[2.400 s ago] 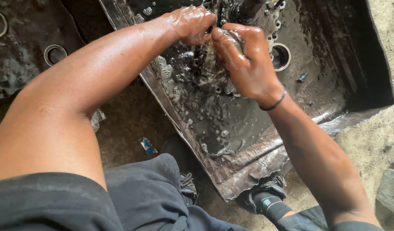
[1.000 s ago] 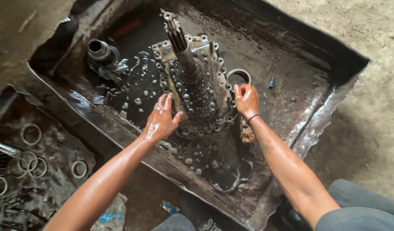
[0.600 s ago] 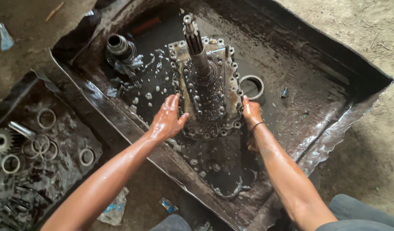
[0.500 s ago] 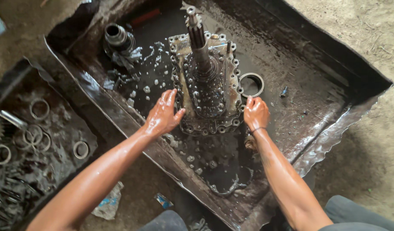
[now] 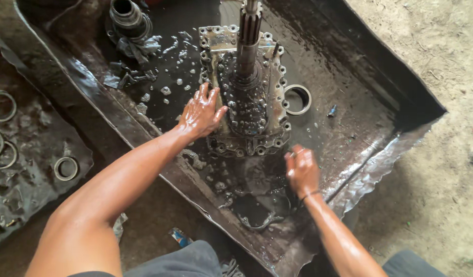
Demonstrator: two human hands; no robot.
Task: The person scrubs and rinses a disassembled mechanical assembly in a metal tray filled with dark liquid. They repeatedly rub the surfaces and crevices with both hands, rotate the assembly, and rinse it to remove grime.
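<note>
My left hand (image 5: 201, 114) lies flat, fingers spread and apart, on the left edge of the housing (image 5: 245, 92); it grips nothing. My right hand (image 5: 301, 170) is low in the tray (image 5: 390, 149), just beside the housing's near right corner, off it. Fingers are curled loosely, wet with oil. I cannot tell if they close on anything.

The housing sits in the middle of the tray, in dark oily liquid. Its long axis runs from me away toward the far wall. The bolt-hole flange rings it on all sides. The shaft (image 5: 248, 36) stands up from the housing, splined end pointing up and slightly away from me; its tip is cut off by the top edge of the view.

A ring (image 5: 297, 99) lies flat in the tray, just beside the housing's right edge. A sleeve (image 5: 127, 15) stands at the far left of the tray, well apart from both hands. More rings (image 5: 66, 168) lie on the sheet (image 5: 26, 154) outside the tray, to my left.

Against half a second ago: the right hand has left the housing's right flange and dropped toward me, into the liquid. The left hand stays on the left flange, a little further up it. The housing itself has not turned.
</note>
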